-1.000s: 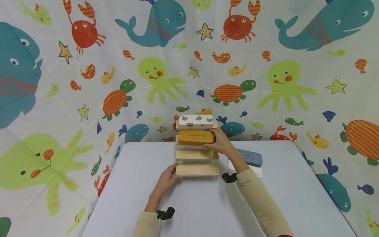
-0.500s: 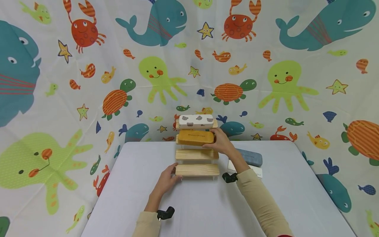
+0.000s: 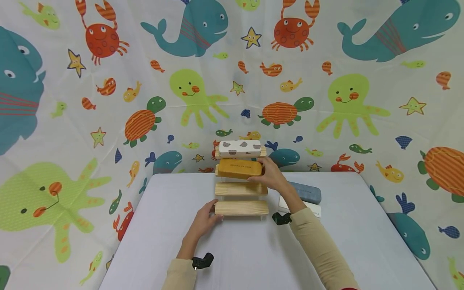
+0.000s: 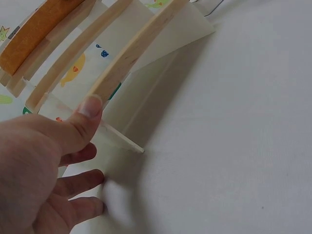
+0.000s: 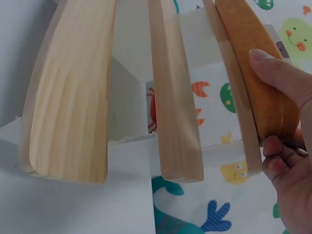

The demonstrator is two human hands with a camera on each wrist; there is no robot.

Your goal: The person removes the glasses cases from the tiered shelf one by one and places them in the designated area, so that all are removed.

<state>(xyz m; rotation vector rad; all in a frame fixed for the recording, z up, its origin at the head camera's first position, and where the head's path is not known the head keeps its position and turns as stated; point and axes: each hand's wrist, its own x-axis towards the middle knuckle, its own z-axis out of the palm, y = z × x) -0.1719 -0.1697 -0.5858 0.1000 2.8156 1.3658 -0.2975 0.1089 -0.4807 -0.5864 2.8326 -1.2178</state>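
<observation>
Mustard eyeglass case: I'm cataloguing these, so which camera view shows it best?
Head view: the mustard eyeglass case shows almost whole, lettering included. Left wrist crops it; right wrist also crops it, with the right hand over part.

On the mustard case (image 3: pixel 237 171) in the right fingers (image 5: pixel 275 70), I see one line of small dark letters; on the white case (image 3: pixel 313 209), rightward of these fingers, some more. I can read neither surely.

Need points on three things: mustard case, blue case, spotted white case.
Mustard case (image 3: pixel 237 170): head view, middle of its lettered face.
Blue case (image 3: pixel 308 194): head view, upper face, clear of the arm.
Spotted white case (image 3: pixel 240 149): head view, middle of its patterned face.
</observation>
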